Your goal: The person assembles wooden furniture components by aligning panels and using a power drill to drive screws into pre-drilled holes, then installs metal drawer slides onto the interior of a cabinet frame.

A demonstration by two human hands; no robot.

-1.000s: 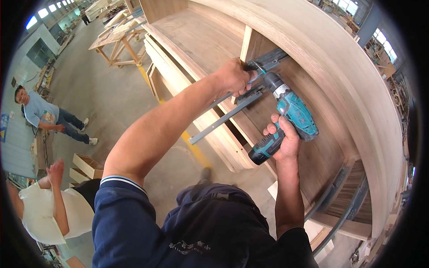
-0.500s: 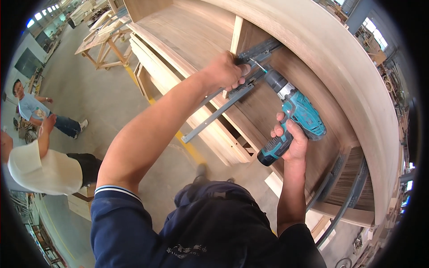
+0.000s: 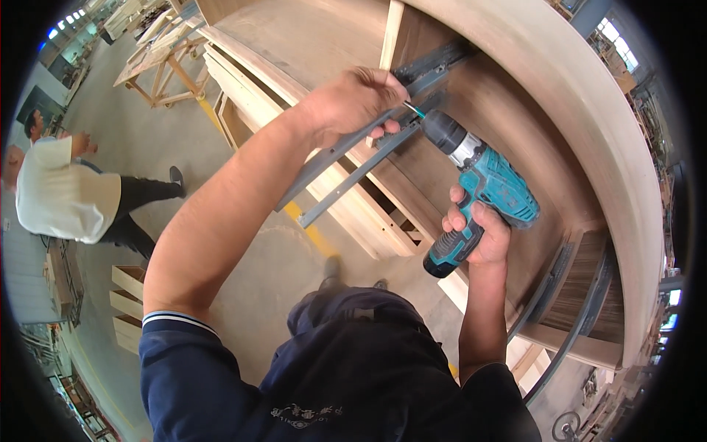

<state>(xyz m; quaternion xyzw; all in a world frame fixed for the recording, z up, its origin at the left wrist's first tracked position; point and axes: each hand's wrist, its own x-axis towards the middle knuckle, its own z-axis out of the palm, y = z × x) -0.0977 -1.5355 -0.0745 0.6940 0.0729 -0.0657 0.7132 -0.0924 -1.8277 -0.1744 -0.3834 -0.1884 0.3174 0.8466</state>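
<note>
My right hand (image 3: 482, 232) is wrapped round the handle of a teal and black cordless drill (image 3: 497, 184). Its bit points up and left, with the tip close to my left fingertips. My left hand (image 3: 357, 103) has its fingers curled and pressed together at the bit's tip; whatever they pinch is too small to make out. Under that hand a grey metal drawer slide (image 3: 324, 163) sticks out of a wooden cabinet (image 3: 508, 110). A second drawer slide (image 3: 346, 188) runs alongside it.
Two more metal slides (image 3: 578, 317) project at the cabinet's right end. Stacked pale boards (image 3: 353, 221) lie left of the cabinet. A person in a white shirt (image 3: 70, 188) walks at the left, with another person behind. A wooden trestle table (image 3: 166, 66) stands farther off.
My left hand has moved slightly left, and the near slide now extends farther out beneath it. The drill has shifted a little left. The white-shirted person has moved farther away.
</note>
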